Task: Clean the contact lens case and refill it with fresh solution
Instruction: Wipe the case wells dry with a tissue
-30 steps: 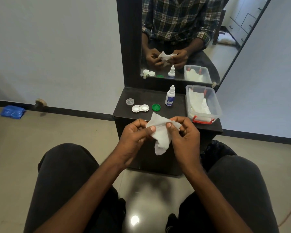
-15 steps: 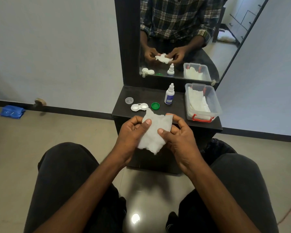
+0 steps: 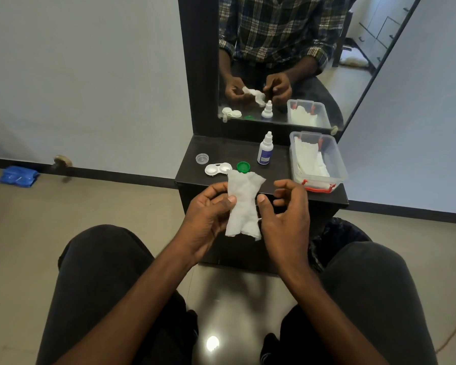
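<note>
On the dark shelf (image 3: 279, 180) the case (image 3: 218, 169) is lying open, uncapped. Left hand (image 3: 208, 214) is pinching a tissue (image 3: 244, 206); right hand (image 3: 284, 209) is loosely curled, only its thumb touching the tissue. Wiping the case probably comes next.

The single head-worn camera is looking forward and down from close above the person's lap, facing the dark shelf (image 3: 216, 151) and mirror (image 3: 300, 61), which is probably giving a second, reflected angle.
</note>
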